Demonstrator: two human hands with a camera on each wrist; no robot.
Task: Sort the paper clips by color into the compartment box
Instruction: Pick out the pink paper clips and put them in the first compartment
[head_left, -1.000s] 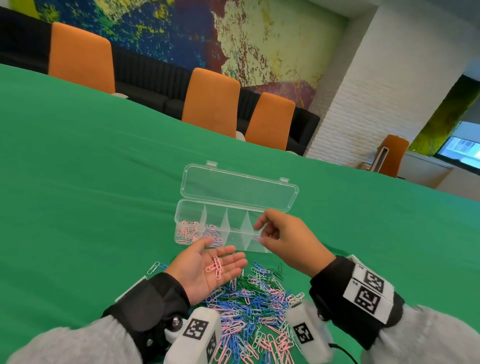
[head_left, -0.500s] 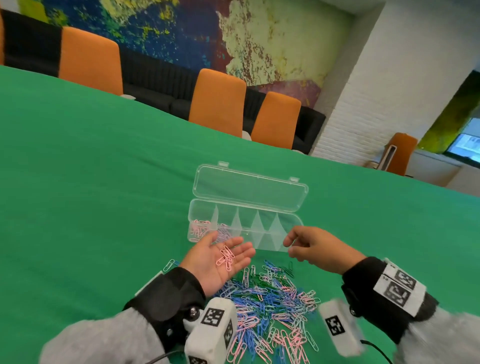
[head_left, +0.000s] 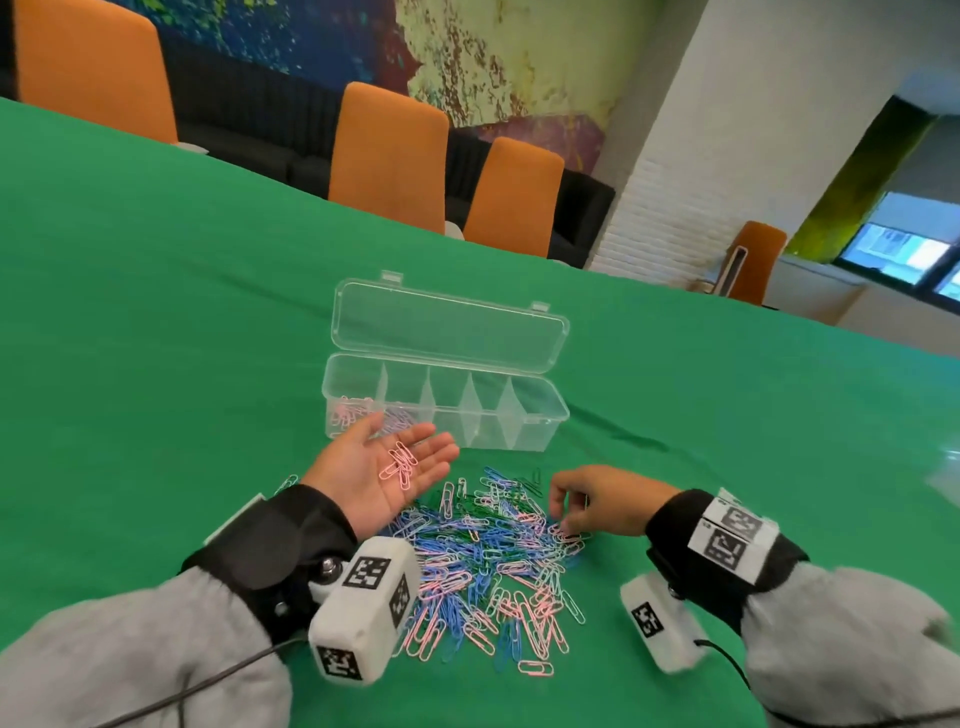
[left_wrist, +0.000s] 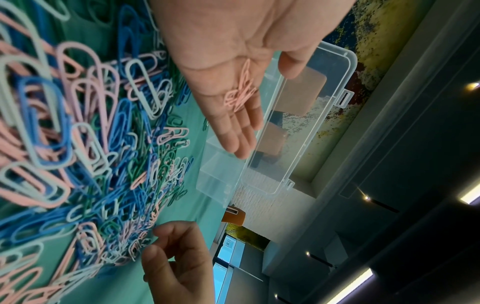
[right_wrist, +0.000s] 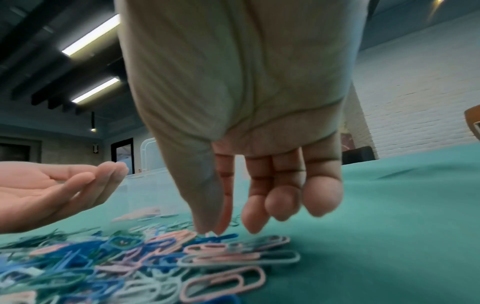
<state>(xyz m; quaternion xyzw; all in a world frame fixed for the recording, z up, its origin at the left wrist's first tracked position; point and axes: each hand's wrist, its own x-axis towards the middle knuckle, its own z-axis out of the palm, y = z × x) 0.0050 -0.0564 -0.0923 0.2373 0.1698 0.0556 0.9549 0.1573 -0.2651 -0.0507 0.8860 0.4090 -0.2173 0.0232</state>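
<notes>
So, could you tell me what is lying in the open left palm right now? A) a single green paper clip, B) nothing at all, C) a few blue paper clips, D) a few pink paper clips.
D: the left hand is held palm up in front of the compartment box with a small cluster of pink paper clips resting on it, as the left wrist view also shows.
</notes>
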